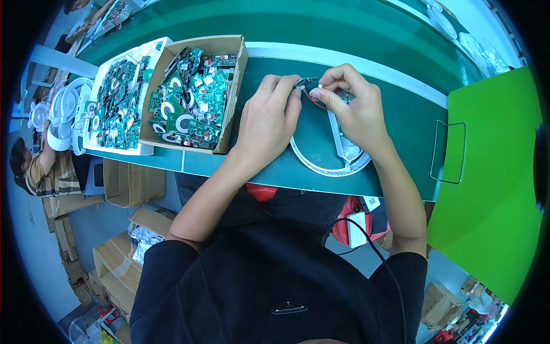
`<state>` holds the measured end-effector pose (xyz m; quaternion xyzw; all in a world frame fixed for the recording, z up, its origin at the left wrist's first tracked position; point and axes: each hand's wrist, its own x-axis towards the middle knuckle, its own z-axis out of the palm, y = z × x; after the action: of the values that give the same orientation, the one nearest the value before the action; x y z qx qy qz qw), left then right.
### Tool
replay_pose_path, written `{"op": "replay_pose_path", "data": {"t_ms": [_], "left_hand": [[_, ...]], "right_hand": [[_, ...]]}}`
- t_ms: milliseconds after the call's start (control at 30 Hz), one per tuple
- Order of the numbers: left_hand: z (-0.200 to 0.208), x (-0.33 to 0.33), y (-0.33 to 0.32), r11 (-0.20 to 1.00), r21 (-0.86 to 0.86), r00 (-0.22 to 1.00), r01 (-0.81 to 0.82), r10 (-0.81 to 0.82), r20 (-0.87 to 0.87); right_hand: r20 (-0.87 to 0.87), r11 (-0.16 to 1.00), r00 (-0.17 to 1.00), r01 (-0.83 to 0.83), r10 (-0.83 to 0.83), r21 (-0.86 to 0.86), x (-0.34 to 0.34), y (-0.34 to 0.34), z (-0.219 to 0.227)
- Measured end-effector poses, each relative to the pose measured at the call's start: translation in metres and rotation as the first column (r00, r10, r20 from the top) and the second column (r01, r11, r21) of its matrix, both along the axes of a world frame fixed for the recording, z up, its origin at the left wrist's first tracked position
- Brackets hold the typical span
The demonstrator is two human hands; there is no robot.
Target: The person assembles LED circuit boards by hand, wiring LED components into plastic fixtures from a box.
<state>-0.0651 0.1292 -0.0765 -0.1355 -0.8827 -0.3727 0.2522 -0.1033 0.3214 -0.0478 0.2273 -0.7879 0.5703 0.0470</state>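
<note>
Toward one o'clock, I see the left hand [266,114] pinching a dark part [309,81], the right hand [361,109] a white connector [320,86].

On the bench [413,129] — a carton [237,102] of circuit boards [211,102], tray [121,151] left, ring frame [329,172] right.

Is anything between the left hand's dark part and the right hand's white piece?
Nothing visible: a small gap separates the dark part in the left hand from the white piece pinched in the right hand; a red wire curves below.
</note>
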Motion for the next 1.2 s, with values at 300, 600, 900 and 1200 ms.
{"op": "replay_pose_path", "data": {"t_ms": [300, 600, 900, 1200], "left_hand": [[0.001, -0.004, 0.005, 0.993, 0.109, 0.994, 0.051, -0.061, 0.092], [-0.007, 0.002, 0.003, 0.983, 0.173, 0.987, 0.061, -0.085, 0.134], [-0.006, 0.002, 0.007, 0.998, -0.033, 0.992, 0.061, -0.064, -0.112], [-0.006, 0.004, 0.009, 0.997, -0.079, 0.991, 0.008, -0.019, -0.135]], "right_hand": [[-0.189, 0.998, 0.981, -0.039, 0.046, 0.044, -0.008, 0.006, -0.005], [-0.141, 0.99, 0.986, -0.073, 0.09, 0.121, -0.006, 0.007, -0.006], [-0.19, 0.985, 0.982, 0.043, -0.011, 0.167, 0.001, -0.003, -0.011], [-0.28, 0.979, 0.96, 0.077, -0.022, 0.187, 0.003, -0.005, -0.013]]}}
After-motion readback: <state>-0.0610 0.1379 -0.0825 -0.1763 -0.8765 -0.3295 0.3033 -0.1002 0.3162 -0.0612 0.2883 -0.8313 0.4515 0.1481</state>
